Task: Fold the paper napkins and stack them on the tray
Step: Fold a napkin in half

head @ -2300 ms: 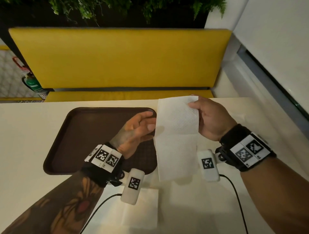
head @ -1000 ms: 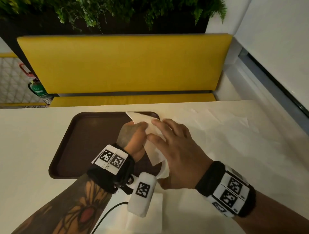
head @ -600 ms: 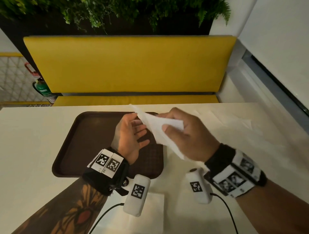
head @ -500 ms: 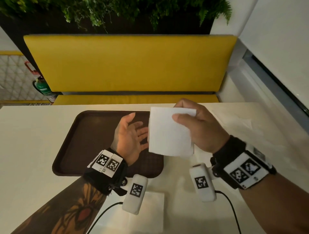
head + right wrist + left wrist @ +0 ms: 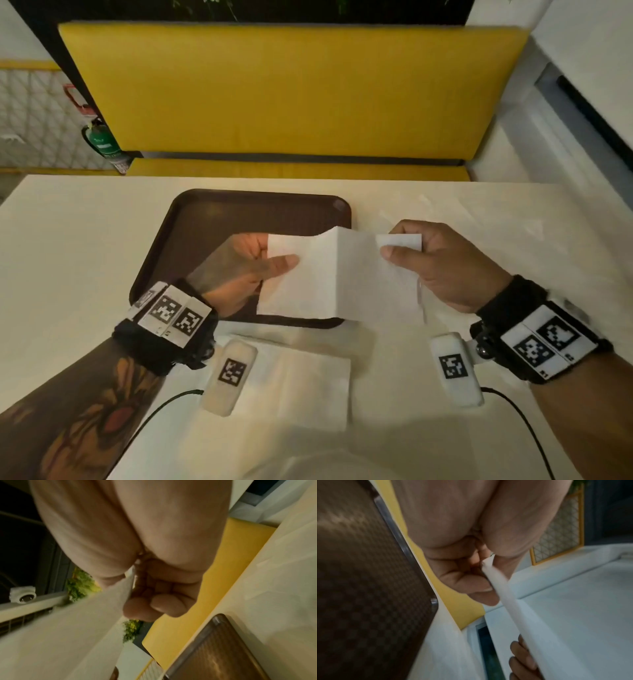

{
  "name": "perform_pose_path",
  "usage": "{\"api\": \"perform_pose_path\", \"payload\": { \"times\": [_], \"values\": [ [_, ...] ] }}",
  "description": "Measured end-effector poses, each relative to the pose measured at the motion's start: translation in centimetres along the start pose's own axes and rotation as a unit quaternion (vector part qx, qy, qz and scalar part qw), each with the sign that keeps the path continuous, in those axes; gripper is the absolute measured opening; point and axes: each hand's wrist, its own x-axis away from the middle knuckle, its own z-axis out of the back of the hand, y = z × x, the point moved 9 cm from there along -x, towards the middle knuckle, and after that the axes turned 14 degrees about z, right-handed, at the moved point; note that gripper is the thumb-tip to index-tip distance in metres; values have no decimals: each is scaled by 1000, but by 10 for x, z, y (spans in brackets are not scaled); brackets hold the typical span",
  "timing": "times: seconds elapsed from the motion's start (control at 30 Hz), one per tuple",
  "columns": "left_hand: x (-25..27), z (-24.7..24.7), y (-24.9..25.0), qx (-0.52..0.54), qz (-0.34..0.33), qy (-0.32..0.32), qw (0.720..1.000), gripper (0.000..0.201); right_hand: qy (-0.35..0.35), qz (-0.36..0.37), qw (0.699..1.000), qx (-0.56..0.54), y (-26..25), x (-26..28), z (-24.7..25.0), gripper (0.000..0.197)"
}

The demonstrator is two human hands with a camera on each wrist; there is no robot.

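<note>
A white paper napkin (image 5: 339, 274) hangs in the air over the near right corner of the brown tray (image 5: 212, 219), with a vertical crease down its middle. My left hand (image 5: 270, 257) pinches its upper left corner between thumb and fingers. My right hand (image 5: 400, 246) pinches its upper right corner. In the left wrist view the napkin (image 5: 501, 591) runs edge-on out of my pinching fingers (image 5: 476, 585), beside the tray (image 5: 368, 588). The right wrist view shows the napkin (image 5: 68, 635) leaving my curled fingers (image 5: 154, 607), the tray (image 5: 223, 649) below.
More white napkins (image 5: 301, 380) lie flat on the cream table (image 5: 68, 257) near its front edge. A yellow bench (image 5: 291, 89) stands behind the table. A white wall and window ledge (image 5: 582, 137) run along the right side.
The napkin was held folded in my right hand alone. Now my left hand has taken its left corner and the napkin is spread wider between both hands.
</note>
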Motion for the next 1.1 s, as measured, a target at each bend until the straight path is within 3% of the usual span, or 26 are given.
{"api": "perform_pose_path", "payload": {
  "times": [0.1, 0.23, 0.47, 0.7, 0.77, 0.83, 0.9, 1.0, 1.1],
  "values": [
    [8, 25, -24, -167, 28, 57, 984, 16, -65, -46, 996, 43, 26, 14, -28, 18],
    [6, 49, -66, -385, 70, 134, 910, 12, -146, -94, 982, 73, 60, 30, -70, 14],
    [4, 61, -120, -453, 114, 165, 869, 24, -238, -148, 946, 161, 110, 46, -128, 25],
    [3, 59, -146, -462, 139, 204, 852, 25, -227, -162, 929, 243, 128, 48, -138, 20],
    [6, 58, -147, -462, 136, 225, 847, 36, -213, -168, 920, 284, 127, 49, -134, 23],
    [12, 54, -141, -495, 98, 260, 823, 56, -200, -136, 900, 363, 119, 48, -130, 39],
    [18, 44, -130, -556, 28, 282, 781, 66, -194, -62, 886, 417, 102, 47, -134, 50],
    [18, 21, -127, -604, -50, 221, 764, 47, -234, 52, 887, 394, 78, 48, -154, 40],
    [12, 8, -143, -641, -25, 140, 754, 39, -306, 81, 870, 379, 79, 56, -175, 31]
  ]
}}
